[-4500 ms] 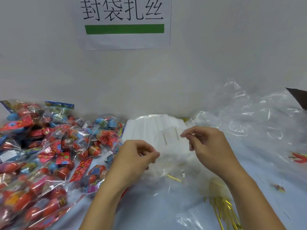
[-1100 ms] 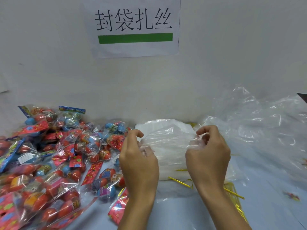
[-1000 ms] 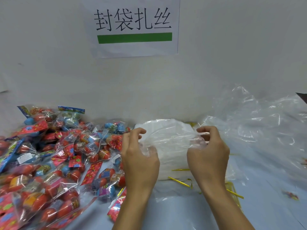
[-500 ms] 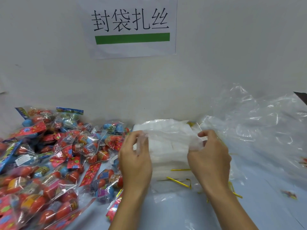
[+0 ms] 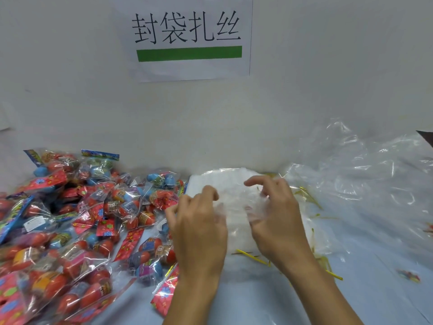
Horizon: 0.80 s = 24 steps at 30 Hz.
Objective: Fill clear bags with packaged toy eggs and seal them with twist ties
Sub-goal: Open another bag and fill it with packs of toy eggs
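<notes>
Packaged toy eggs (image 5: 77, 221) are heaped at nine o'clock on the surface (image 5: 375, 289), light and crinkly, best lifted by their printed headers. At centre a clear bag (image 5: 234, 207) is pinched by the left hand (image 5: 199, 231) and right hand (image 5: 278, 221); thin, slippery film, best taken at its mouth. Twist ties (image 5: 253, 256) lie at five o'clock
</notes>
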Available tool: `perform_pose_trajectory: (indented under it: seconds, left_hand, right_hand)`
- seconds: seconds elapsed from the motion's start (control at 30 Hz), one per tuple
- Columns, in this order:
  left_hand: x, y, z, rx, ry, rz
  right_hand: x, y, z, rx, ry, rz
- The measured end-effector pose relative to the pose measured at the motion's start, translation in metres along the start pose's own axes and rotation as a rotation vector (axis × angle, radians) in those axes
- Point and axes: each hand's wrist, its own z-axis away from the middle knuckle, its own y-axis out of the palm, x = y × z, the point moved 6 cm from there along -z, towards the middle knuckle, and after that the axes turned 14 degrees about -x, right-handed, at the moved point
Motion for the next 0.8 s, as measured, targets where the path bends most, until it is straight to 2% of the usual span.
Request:
perform_pose_trajectory:
  seconds: [0.13,0.23,0.4,0.5,0.6,0.67,0.73,0.8]
  left_hand:
    - [0.015,-0.01,-0.003,-0.1,-0.206,0.004]
    - [0.011,-0.005,-0.001,-0.068,-0.182,0.033]
    - [0.016,0.011,0.004,0.168,-0.218,0.054]
    - [0.019,0.007,0.005,0.164,-0.283,0.024]
    - [0.024,-0.004,0.0,0.027,-0.384,0.022]
    - [0.02,-0.007,0.0,-0.018,-0.346,0.01]
    - [0.016,-0.003,0.0,0.001,-0.3,0.009]
    - [0.014,0.004,0.001,0.054,-0.243,-0.033]
  right_hand:
    - [-0.018,-0.021,-0.004,-0.304,0.195,0.132]
    - [-0.024,-0.018,-0.004,-0.258,0.254,0.047]
    - [-0.011,-0.01,-0.004,-0.129,0.168,-0.129]
    - [-0.012,-0.003,-0.001,-0.047,0.16,-0.107]
    - [-0.023,-0.007,0.0,-0.123,0.256,0.024]
    - [-0.023,-0.013,0.001,-0.225,0.266,0.13]
    - [-0.021,-0.018,0.0,-0.283,0.246,0.141]
    - [-0.022,-0.019,-0.002,-0.268,0.263,0.073]
